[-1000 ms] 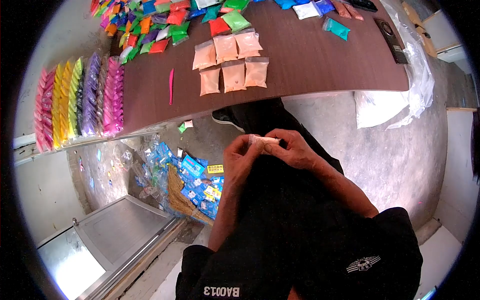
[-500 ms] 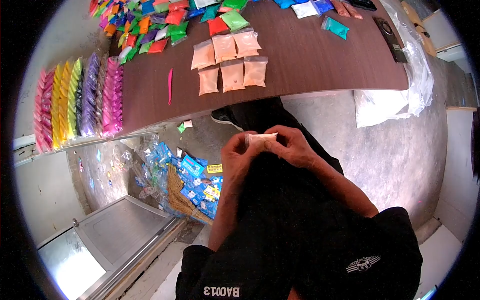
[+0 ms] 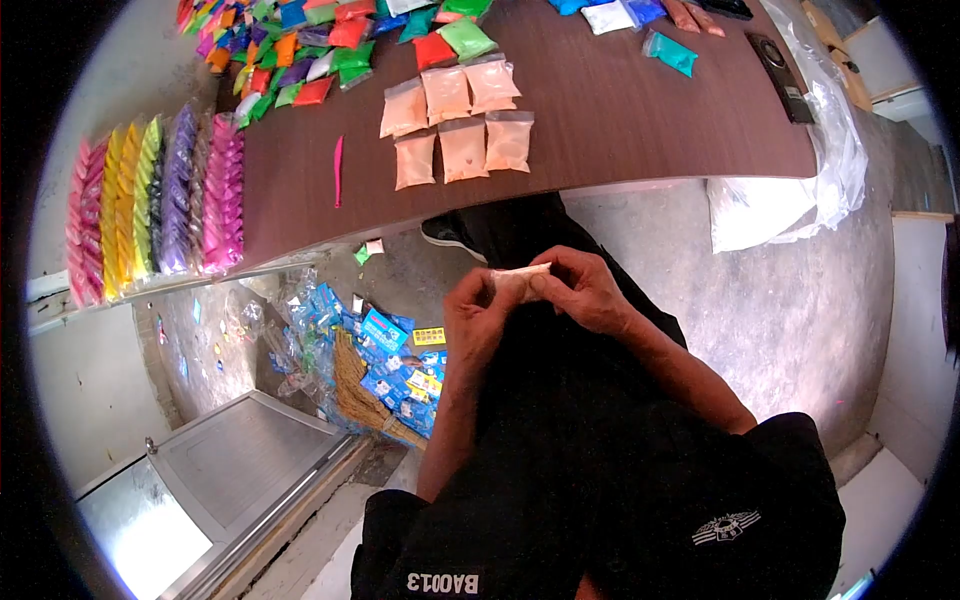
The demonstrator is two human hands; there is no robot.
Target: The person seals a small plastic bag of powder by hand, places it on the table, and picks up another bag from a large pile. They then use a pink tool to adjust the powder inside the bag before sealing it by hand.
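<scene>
A small clear zip bag of pale peach clay (image 3: 521,284) is held above my lap, beyond the table's near edge. My left hand (image 3: 480,305) pinches its left end, and my right hand (image 3: 580,288) pinches its right end, thumbs on the near side. The fingers hide much of the bag. On the table (image 3: 600,120), several like peach bags (image 3: 463,148) lie flat in two rows. A pink plastic modelling tool (image 3: 338,172) lies to their left.
Colourful small bags (image 3: 310,60) pile up at the table's far left, beside long strips of twisted packets (image 3: 175,195). A teal bag (image 3: 671,53) and a dark device (image 3: 781,75) lie right. On the floor are a straw broom (image 3: 358,385) and blue packaging (image 3: 400,365).
Both hands keep their pinch on the bag, with the thumbs and fingers shifting slightly along its top edge. The bag is slightly more tilted and covered. Nothing on the table has moved.
</scene>
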